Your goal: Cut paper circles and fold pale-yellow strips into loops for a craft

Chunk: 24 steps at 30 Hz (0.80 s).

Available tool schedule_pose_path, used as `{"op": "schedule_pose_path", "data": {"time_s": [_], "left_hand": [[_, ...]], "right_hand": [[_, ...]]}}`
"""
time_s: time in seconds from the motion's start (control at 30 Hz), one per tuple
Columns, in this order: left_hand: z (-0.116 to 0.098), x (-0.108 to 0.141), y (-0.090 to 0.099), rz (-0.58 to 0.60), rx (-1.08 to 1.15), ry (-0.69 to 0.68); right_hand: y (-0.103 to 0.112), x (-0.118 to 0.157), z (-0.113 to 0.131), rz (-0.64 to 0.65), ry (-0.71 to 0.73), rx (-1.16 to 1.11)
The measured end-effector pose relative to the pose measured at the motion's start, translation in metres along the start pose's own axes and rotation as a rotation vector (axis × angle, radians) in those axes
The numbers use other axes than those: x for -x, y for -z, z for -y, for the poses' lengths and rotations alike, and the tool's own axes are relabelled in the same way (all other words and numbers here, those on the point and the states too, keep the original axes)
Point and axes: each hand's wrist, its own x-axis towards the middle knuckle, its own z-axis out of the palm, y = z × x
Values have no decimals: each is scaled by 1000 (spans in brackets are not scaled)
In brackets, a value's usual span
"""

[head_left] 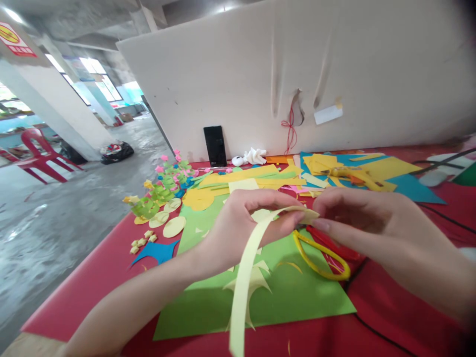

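Observation:
A long pale yellow paper strip (243,277) runs between my two hands, its free end hanging toward me. My left hand (241,230) pinches it between thumb and fingers. At the strip's far end, my right hand (357,215) grips it with thumb and forefinger; a fold there is partly hidden by the fingers. Beneath my hands lie scissors with red and yellow handles (320,258), their blades mostly covered. A green paper sheet (297,297) spreads below, with pale yellow paper offcuts (253,280) on it.
Paper flower stems (167,181), pale discs (174,226), small folded paper stars (141,242) and a blue scrap (158,252) sit at left. Behind are yellow sheets, a yellow glue gun (357,176) and an upright black phone (214,146) against a white board (238,84). Dark cables cross the right side.

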Motion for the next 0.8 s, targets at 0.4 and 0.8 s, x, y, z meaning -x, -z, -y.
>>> {"op": "schedule_pose_path", "data": {"time_s": [0.4,0.8], "left_hand": [[0,1,3,17,174,78],[7,3,0,9,196,88]], "right_hand": [[-2,6,1,-136,416,409],[-4,3,7,-85,392,311]]}}
